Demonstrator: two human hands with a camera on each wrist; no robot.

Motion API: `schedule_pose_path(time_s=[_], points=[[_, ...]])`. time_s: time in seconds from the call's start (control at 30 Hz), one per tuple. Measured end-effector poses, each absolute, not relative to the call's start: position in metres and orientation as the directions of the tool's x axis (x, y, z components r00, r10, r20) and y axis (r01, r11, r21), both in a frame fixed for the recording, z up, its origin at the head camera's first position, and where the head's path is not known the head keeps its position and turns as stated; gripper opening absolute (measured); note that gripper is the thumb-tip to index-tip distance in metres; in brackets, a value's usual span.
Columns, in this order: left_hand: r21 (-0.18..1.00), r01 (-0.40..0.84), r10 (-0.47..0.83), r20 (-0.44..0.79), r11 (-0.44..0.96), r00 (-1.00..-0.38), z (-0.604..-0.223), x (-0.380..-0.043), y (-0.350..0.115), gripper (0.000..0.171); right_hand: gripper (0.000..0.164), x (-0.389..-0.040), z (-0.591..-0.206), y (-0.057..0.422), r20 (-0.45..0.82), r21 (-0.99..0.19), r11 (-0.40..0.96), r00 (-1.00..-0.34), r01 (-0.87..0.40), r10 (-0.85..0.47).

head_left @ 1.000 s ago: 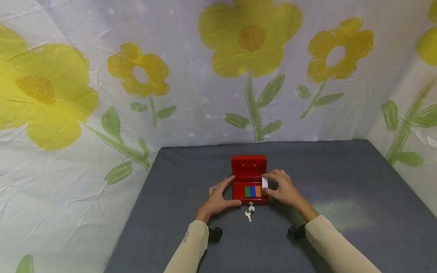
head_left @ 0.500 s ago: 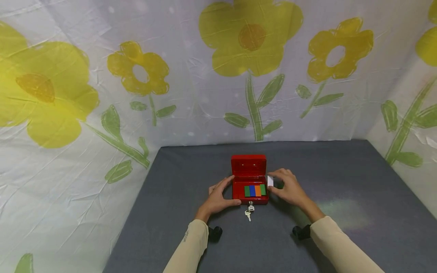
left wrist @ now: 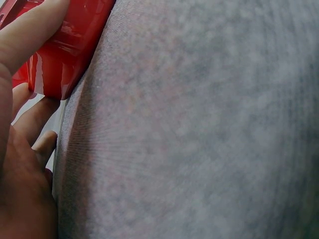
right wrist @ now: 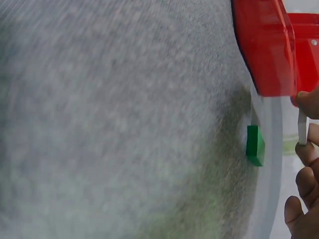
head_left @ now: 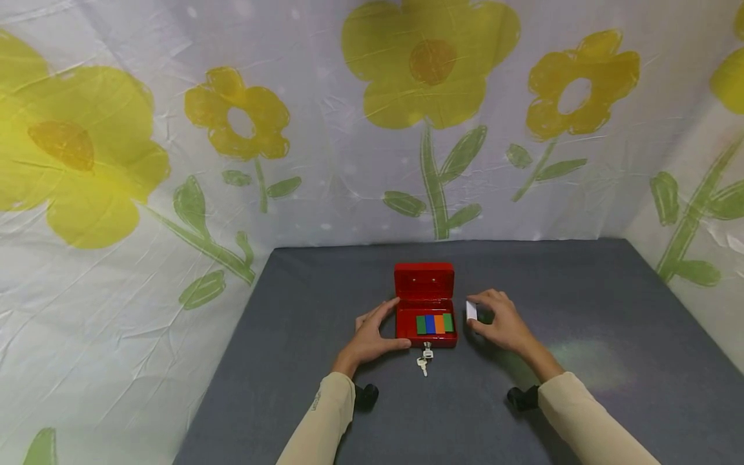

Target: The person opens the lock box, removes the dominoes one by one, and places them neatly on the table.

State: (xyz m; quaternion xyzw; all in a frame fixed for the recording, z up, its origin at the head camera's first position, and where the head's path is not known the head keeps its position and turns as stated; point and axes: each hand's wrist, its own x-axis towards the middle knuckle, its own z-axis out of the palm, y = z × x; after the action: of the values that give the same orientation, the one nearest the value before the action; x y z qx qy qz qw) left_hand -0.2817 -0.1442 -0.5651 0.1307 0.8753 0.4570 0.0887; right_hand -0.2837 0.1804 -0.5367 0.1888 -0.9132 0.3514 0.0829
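A red cash box (head_left: 425,341) stands with its lid raised in the head view. Several flat coloured blocks (head_left: 430,325), green, blue and orange, lie side by side inside it. My left hand (head_left: 366,342) holds the box's left side, thumb at the front corner and fingers towards the back. Just right of the box, my right hand (head_left: 501,323) pinches a small white block (head_left: 471,310) between thumb and fingers. The right wrist view shows this thin white block (right wrist: 302,127) above the table, and a green block (right wrist: 255,145) lying on the cloth beneath.
A key sits in the lock at the box's front, with a second key (head_left: 422,366) hanging from it onto the grey tablecloth (head_left: 325,278). Behind the table rises a white curtain (head_left: 337,161) printed with yellow flowers.
My right hand has carried the white block rightwards, from over the box's right edge to beside it, uncovering the green block inside. My left hand stays on the box.
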Motion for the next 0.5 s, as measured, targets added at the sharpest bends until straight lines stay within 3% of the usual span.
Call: schedule_pose_path(time_s=[0.5], points=[[0.822, 0.146, 0.299, -0.031, 0.55, -0.954, -0.566, -0.281, -0.144, 0.097, 0.044, -0.277, -0.541, 0.193, 0.324, -0.604, 0.667, -0.899, -0.437, -0.295]])
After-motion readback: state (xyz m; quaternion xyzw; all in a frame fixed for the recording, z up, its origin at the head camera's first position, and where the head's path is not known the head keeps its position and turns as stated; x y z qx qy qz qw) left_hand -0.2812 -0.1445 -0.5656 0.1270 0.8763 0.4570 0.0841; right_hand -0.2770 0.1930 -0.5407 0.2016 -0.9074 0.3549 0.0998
